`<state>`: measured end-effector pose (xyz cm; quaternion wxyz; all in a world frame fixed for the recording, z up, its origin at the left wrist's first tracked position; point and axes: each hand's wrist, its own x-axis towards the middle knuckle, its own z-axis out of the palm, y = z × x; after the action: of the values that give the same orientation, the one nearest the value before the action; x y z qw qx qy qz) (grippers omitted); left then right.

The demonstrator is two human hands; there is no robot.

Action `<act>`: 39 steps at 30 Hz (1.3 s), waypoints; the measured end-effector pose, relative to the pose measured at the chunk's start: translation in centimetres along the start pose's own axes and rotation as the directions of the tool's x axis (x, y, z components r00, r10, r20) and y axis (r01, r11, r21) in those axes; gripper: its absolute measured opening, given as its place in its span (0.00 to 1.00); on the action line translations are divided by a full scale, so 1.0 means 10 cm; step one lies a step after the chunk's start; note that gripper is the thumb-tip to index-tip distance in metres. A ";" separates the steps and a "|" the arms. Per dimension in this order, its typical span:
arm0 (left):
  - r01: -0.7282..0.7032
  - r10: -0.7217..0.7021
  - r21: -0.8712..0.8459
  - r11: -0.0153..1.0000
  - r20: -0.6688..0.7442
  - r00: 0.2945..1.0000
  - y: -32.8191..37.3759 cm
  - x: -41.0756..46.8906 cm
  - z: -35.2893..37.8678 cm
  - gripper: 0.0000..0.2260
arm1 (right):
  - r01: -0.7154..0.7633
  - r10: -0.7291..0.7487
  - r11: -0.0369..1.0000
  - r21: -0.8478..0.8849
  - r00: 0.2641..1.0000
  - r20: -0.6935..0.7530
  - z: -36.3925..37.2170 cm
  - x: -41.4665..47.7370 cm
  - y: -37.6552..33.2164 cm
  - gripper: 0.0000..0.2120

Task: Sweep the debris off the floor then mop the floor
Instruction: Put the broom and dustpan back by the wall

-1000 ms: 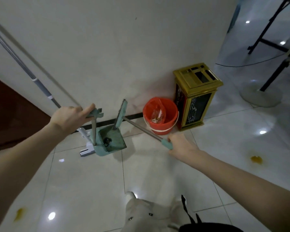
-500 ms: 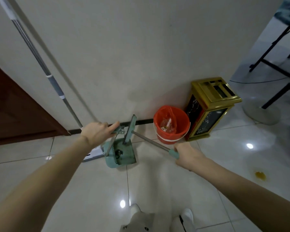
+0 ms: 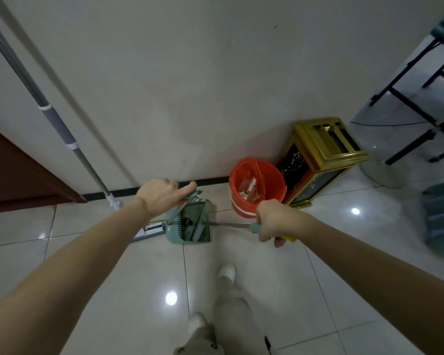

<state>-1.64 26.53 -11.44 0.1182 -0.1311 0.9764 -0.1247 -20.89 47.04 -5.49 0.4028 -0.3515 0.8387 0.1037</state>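
Now the teal dustpan (image 3: 187, 230) stands on the tiled floor (image 3: 139, 290) near the wall, with a dark bit inside, perhaps debris. The left hand (image 3: 162, 194) grips its handle top with curled fingers. The right hand (image 3: 272, 220) is closed round the end of the broom (image 3: 228, 224), whose head rests in the pan.

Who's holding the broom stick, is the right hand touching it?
Touching. The head view shows the right hand curled round the broom handle at its green end.
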 end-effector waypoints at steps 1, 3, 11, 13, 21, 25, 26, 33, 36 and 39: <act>-0.013 0.013 -0.006 1.000 0.009 1.000 -0.03 0.09 0.01 0.22 | 0.006 -0.006 1.000 0.010 1.000 0.010 -0.09 0.09 -0.08 0.09; -0.013 0.014 -0.019 1.000 0.040 0.999 -0.08 0.27 0.05 0.22 | 0.031 -0.031 0.999 0.010 1.000 -0.002 -0.25 0.28 -0.23 0.09; -0.018 0.023 -0.067 0.998 0.063 0.998 -0.48 0.96 0.27 0.22 | 0.203 -0.250 0.930 -0.306 0.961 -0.121 -0.75 0.81 -0.58 0.12; -0.040 0.045 -0.073 0.997 0.066 0.997 -0.56 1.09 0.33 0.22 | 0.242 -0.315 0.887 -0.393 0.940 -0.132 -0.87 0.90 -0.69 0.05; -0.117 0.123 -0.075 0.990 0.073 0.990 -0.95 1.50 0.52 0.19 | 0.250 -0.334 0.866 -0.434 0.933 -0.130 -1.24 1.17 -1.04 0.05; -0.174 0.180 -0.091 0.981 0.070 0.981 -1.17 1.66 0.63 0.18 | 0.164 -0.212 0.932 -0.324 0.970 -0.119 -1.36 1.33 -1.24 0.05; -0.195 0.201 -0.089 0.977 0.068 0.977 -1.22 1.69 0.65 0.18 | 0.143 -0.188 0.940 -0.309 0.975 -0.120 -1.38 1.35 -1.30 0.07; -0.301 0.302 -0.034 0.953 0.004 0.953 -1.63 1.97 0.74 0.20 | 0.066 -0.101 0.987 -0.145 0.964 -0.245 -1.33 1.44 -1.55 0.08; -0.307 0.307 -0.026 0.951 -0.010 0.952 -1.77 2.09 0.75 0.21 | 0.072 -0.090 0.996 -0.059 0.904 -0.417 -1.31 1.39 -1.64 0.09; -0.320 0.318 -0.039 0.947 -0.044 0.947 -1.82 2.19 0.79 0.22 | 0.096 -0.063 0.995 0.028 0.822 -0.567 -1.32 1.36 -1.72 0.06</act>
<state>-15.93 1.59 -18.24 0.1155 0.0280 0.9894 -0.0839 -23.09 21.56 -5.20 0.1502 -0.3896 0.9075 -0.0451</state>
